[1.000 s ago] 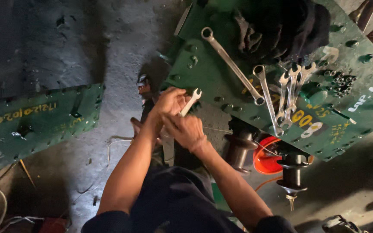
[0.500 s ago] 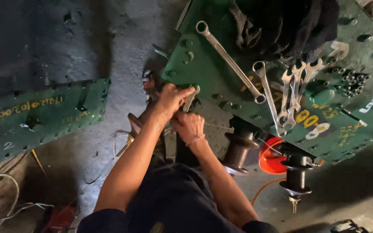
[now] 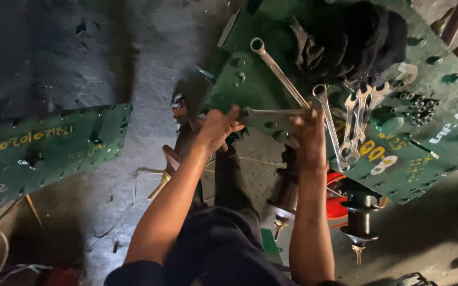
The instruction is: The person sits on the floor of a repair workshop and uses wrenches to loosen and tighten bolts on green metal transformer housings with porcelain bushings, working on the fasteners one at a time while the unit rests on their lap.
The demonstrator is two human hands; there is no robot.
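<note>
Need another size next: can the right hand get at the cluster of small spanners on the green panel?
Probably yes. The right hand holds a spanner at the green panel edge, and the small spanners lie uncovered just beside it, with only one long spanner between.

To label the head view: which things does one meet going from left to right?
Left green plate → left hand → wrench held in right hand → three small spanners → pile of bolts.
</note>
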